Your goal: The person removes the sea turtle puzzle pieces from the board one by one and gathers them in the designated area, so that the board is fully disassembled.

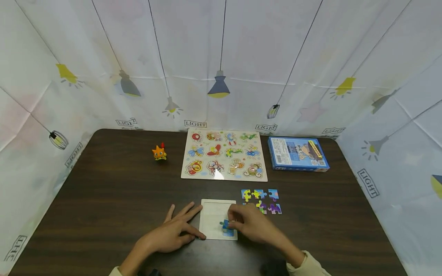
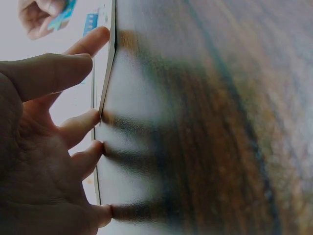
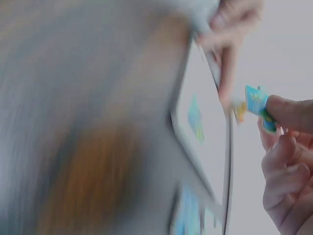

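Observation:
A white square puzzle tray lies near the front of the dark table. One blue puzzle piece sits in its lower right corner. Just above that corner my right hand pinches another blue puzzle piece between thumb and fingertips. My left hand is spread flat at the tray's left side, its fingertips touching the edge; the left wrist view shows the straight fingers along that edge. The right wrist view is partly blurred.
Several loose puzzle pieces lie right of the tray, some partly behind my right hand. Behind stands a board with insect pictures, flanked by a blue box and a small orange toy figure. A printed curtain borders the table.

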`<state>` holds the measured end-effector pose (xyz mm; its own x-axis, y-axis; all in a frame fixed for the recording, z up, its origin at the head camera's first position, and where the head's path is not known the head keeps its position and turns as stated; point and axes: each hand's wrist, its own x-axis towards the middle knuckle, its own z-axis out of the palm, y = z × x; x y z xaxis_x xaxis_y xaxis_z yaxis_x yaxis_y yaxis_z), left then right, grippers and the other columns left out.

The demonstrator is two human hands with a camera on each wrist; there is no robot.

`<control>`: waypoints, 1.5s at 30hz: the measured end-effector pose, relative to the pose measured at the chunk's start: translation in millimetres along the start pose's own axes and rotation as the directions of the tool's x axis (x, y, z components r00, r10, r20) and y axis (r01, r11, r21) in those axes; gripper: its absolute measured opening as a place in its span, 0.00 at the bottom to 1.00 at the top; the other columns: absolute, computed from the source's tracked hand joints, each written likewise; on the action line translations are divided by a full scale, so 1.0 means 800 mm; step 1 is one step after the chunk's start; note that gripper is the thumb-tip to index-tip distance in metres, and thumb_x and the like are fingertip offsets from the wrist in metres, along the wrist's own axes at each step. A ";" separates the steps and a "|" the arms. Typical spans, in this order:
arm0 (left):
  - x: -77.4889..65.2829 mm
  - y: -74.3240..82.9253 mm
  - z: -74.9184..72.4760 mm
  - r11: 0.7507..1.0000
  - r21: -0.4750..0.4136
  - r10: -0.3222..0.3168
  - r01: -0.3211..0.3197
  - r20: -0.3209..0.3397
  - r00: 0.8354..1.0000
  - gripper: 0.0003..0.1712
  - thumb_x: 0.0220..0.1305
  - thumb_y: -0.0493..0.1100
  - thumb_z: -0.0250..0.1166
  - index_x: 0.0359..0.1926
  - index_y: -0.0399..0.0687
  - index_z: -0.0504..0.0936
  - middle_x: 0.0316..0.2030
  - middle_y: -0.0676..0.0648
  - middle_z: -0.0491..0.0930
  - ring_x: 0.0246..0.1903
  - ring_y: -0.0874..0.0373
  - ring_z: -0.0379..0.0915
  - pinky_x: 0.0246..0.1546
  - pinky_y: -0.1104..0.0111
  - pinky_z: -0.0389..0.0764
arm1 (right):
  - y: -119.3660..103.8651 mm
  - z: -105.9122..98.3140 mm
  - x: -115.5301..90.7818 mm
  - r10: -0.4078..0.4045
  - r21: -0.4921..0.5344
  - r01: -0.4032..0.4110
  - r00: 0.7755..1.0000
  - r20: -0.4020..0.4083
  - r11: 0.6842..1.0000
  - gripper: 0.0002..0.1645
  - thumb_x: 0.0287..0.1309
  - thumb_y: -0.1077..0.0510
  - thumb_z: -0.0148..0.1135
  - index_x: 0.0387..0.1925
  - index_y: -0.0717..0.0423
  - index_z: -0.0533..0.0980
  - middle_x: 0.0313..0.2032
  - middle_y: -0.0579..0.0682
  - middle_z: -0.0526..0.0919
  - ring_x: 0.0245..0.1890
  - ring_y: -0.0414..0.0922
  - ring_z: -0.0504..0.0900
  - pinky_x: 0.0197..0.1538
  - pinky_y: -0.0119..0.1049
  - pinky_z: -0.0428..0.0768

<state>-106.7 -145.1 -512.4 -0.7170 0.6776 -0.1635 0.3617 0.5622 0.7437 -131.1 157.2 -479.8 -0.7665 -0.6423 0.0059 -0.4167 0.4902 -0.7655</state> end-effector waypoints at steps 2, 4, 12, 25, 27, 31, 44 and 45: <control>-0.001 0.000 0.001 1.000 0.006 -0.002 0.002 -0.003 1.000 0.19 0.74 0.42 0.63 0.52 0.76 0.88 0.81 0.48 0.49 0.80 0.42 0.30 0.67 0.30 0.20 | 0.015 -0.019 -0.016 0.013 -0.004 -0.013 1.000 -0.027 1.000 0.13 0.59 0.62 0.73 0.28 0.48 0.75 0.24 0.36 0.72 0.24 0.32 0.70 0.27 0.29 0.72; -0.001 0.001 0.001 1.000 0.009 -0.001 0.001 -0.009 1.000 0.19 0.73 0.42 0.63 0.52 0.76 0.88 0.80 0.48 0.49 0.80 0.42 0.31 0.67 0.30 0.20 | 0.033 -0.037 -0.032 0.047 -0.027 -0.048 0.998 -0.050 0.998 0.13 0.58 0.62 0.74 0.28 0.47 0.75 0.25 0.36 0.73 0.25 0.33 0.72 0.29 0.30 0.74; -0.001 -0.001 0.004 1.000 0.021 -0.002 0.003 -0.029 1.000 0.19 0.73 0.41 0.64 0.51 0.76 0.88 0.80 0.48 0.50 0.80 0.42 0.32 0.67 0.30 0.21 | 0.077 -0.061 -0.069 0.098 -0.057 -0.100 0.995 -0.032 0.993 0.13 0.58 0.65 0.73 0.28 0.51 0.75 0.22 0.38 0.72 0.21 0.32 0.69 0.25 0.30 0.72; 0.000 -0.001 0.005 1.000 -0.006 0.020 -0.020 -0.023 1.000 0.19 0.73 0.41 0.63 0.53 0.76 0.87 0.80 0.47 0.49 0.80 0.41 0.31 0.67 0.30 0.21 | 0.067 -0.051 -0.061 0.113 -0.306 -0.128 0.991 -0.066 0.943 0.16 0.53 0.65 0.76 0.26 0.48 0.75 0.26 0.37 0.70 0.26 0.34 0.68 0.28 0.31 0.69; 0.000 -0.001 0.005 1.000 -0.005 0.022 -0.023 -0.026 0.999 0.20 0.73 0.41 0.63 0.53 0.76 0.87 0.80 0.48 0.50 0.80 0.41 0.31 0.67 0.30 0.21 | 0.066 -0.050 -0.062 0.125 -0.327 -0.139 0.990 -0.065 0.935 0.16 0.53 0.64 0.77 0.26 0.48 0.75 0.26 0.37 0.70 0.27 0.34 0.67 0.28 0.31 0.69; -0.002 -0.004 0.006 0.999 -0.014 0.050 -0.050 -0.042 0.998 0.19 0.72 0.40 0.64 0.53 0.75 0.88 0.80 0.45 0.50 0.79 0.39 0.32 0.65 0.29 0.20 | 0.066 -0.047 -0.062 0.157 -0.361 -0.173 0.985 -0.072 0.916 0.15 0.53 0.63 0.77 0.27 0.47 0.76 0.28 0.38 0.72 0.27 0.34 0.68 0.29 0.31 0.70; -0.002 0.000 0.004 1.000 -0.006 0.004 -0.005 -0.024 1.000 0.19 0.73 0.41 0.63 0.52 0.75 0.88 0.80 0.48 0.49 0.80 0.42 0.31 0.67 0.31 0.20 | 0.065 -0.043 -0.064 0.168 -0.357 -0.207 0.976 -0.136 0.911 0.10 0.56 0.63 0.75 0.32 0.50 0.79 0.30 0.39 0.74 0.27 0.34 0.70 0.29 0.30 0.72; -0.002 0.001 0.004 1.000 -0.005 0.004 -0.004 -0.023 1.000 0.19 0.73 0.41 0.63 0.52 0.74 0.88 0.80 0.48 0.49 0.80 0.42 0.31 0.67 0.31 0.20 | 0.064 -0.044 -0.064 0.155 -0.346 -0.196 0.977 -0.143 0.917 0.09 0.56 0.63 0.75 0.33 0.51 0.80 0.31 0.40 0.75 0.27 0.34 0.70 0.29 0.31 0.73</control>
<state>-103.3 -144.4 -513.9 -0.7292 0.6686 -0.1453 0.3618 0.5571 0.7475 -130.7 236.0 -496.6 -0.8838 -0.4673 -0.0209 -0.4010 0.7799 -0.4805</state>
